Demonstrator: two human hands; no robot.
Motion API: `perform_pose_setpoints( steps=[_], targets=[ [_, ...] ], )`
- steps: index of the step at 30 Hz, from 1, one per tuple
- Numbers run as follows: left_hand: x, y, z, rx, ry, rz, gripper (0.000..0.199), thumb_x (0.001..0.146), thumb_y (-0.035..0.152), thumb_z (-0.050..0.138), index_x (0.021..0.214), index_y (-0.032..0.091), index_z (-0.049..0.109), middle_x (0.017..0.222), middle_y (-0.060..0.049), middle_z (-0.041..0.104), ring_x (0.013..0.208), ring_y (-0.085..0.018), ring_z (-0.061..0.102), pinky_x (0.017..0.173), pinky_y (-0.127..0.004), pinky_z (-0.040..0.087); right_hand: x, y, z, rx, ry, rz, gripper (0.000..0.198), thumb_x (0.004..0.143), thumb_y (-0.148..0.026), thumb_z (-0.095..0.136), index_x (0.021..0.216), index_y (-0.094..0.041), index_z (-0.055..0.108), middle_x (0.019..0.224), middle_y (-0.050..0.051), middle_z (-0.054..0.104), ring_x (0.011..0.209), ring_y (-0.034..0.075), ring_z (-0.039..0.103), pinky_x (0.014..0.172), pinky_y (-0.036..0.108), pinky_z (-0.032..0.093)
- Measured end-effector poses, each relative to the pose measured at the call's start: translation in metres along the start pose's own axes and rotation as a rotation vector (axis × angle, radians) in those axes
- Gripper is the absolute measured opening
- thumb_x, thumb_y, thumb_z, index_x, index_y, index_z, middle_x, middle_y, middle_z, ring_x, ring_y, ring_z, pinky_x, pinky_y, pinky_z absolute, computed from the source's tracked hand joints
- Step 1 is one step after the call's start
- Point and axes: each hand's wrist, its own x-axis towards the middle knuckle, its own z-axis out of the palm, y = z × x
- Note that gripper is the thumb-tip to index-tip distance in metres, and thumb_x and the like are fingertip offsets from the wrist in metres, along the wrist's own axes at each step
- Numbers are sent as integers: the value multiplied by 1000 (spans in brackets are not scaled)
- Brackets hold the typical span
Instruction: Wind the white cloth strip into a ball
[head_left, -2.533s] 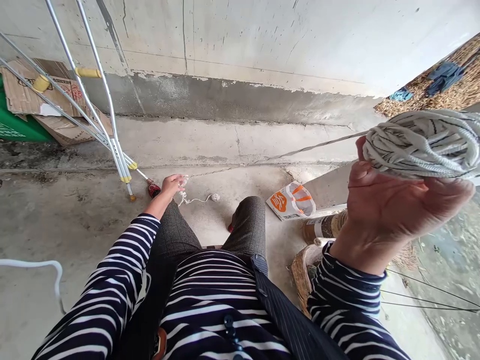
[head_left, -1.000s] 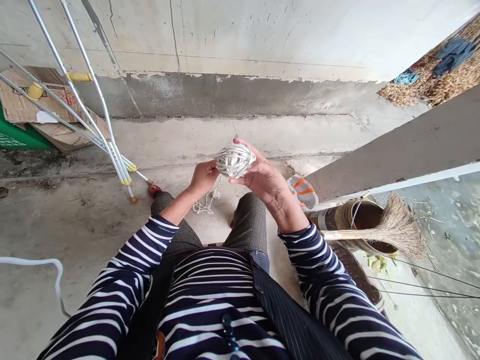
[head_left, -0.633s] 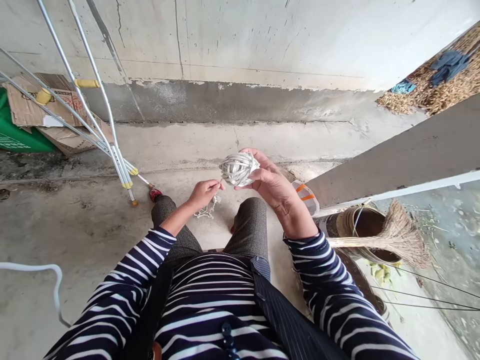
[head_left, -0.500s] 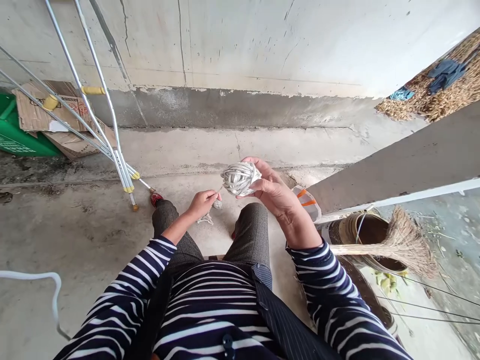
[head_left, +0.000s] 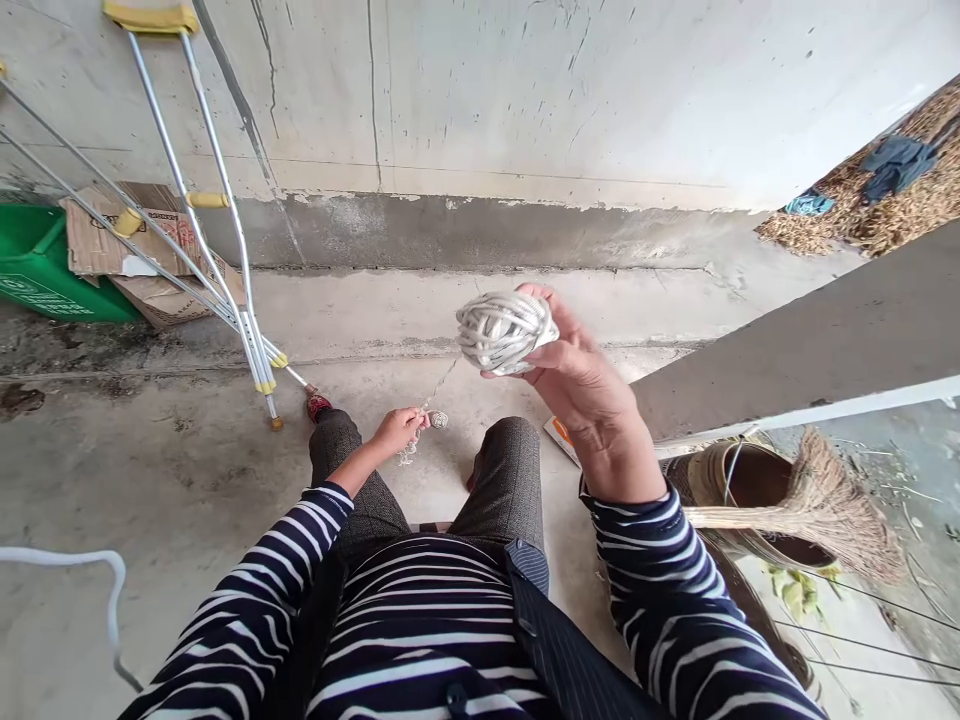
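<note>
Held up in front of me is a large oval ball of whitish cord (head_left: 504, 332), gripped from its right side by the fingers and thumb of my right hand (head_left: 581, 385). A thin strand of cord (head_left: 441, 382) slants down from the ball to my left hand (head_left: 399, 432). The fingertips of that hand pinch the strand, lower and nearer my left knee. A small wound ball (head_left: 439, 420) shows just right of the left fingertips, and a loose crinkled tail (head_left: 408, 454) hangs beneath them. Whether the small ball is held or lies on the floor I cannot tell.
Two metal crutches (head_left: 244, 270) lean on the wall at left, by a green bin (head_left: 60, 270) and flattened cardboard (head_left: 112, 235). To my right are a straw broom (head_left: 840, 500), a bucket (head_left: 697, 470) and a slanting ledge (head_left: 810, 320). Husks (head_left: 892, 225) lie at far right.
My right hand has risen with the large ball and moved right. My left hand has dropped slightly down and left. The strand between them is longer. The whole view has shifted a little.
</note>
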Motion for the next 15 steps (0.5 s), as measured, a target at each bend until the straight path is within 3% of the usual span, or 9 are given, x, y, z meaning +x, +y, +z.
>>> perform_pose_setpoints(
  steps=[4, 8, 11, 13, 15],
  targets=[
    [-7, -18, 8, 14, -12, -55, 21, 87, 31, 52, 77, 18, 65, 80, -4, 69, 78, -18, 67, 66, -24, 53, 12, -30, 7, -5, -3, -166, 49, 66, -21, 81, 111, -28, 61, 117, 1, 70, 94, 20, 70, 70, 34, 67],
    [-14, -21, 11, 55, -17, -83, 17, 84, 25, 56, 84, 19, 72, 80, -4, 73, 76, -19, 68, 73, -29, 55, 21, -44, 15, -12, 34, -231, 48, 66, -24, 82, 110, -30, 61, 122, 2, 69, 100, 25, 69, 72, 39, 68],
    [-13, -1, 1, 67, 57, -46, 30, 84, 23, 61, 111, 19, 75, 106, -9, 79, 99, -24, 73, 89, -33, 56, 22, -28, 18, -30, -3, -196, 50, 67, -23, 82, 110, -33, 59, 123, 1, 69, 102, 25, 69, 74, 40, 68],
    [-11, 26, -12, 58, 158, 57, 42, 85, 26, 65, 126, 19, 71, 124, -12, 76, 114, -27, 71, 99, -36, 54, 23, -8, 18, -24, -23, -111, 53, 65, -22, 81, 111, -31, 58, 114, 0, 69, 94, 23, 69, 73, 41, 68],
    [-11, 59, -24, 15, 282, 203, 44, 87, 32, 68, 129, 19, 70, 128, -13, 75, 118, -28, 70, 103, -39, 53, 22, 13, 15, -27, -19, -11, 53, 66, -22, 81, 112, -29, 57, 104, -2, 68, 88, 19, 69, 75, 40, 68]
  ],
)
